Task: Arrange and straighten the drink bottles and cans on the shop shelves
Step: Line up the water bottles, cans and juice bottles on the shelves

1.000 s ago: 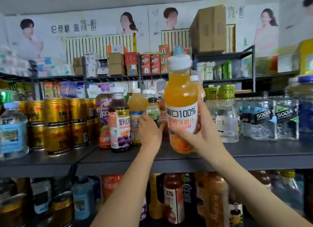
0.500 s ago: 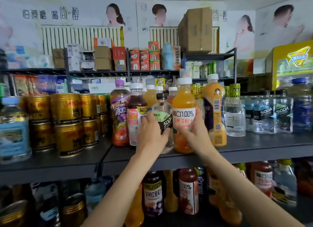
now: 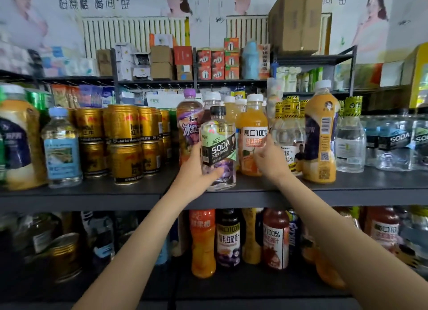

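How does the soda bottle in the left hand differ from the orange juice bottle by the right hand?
The soda bottle has a black cap and clear contents; the orange juice bottle has a white cap and orange liquid. The soda bottle stands nearer the shelf's front edge, gripped by the left hand; the juice bottle sits farther back, the right hand at its side. Both stand upright.
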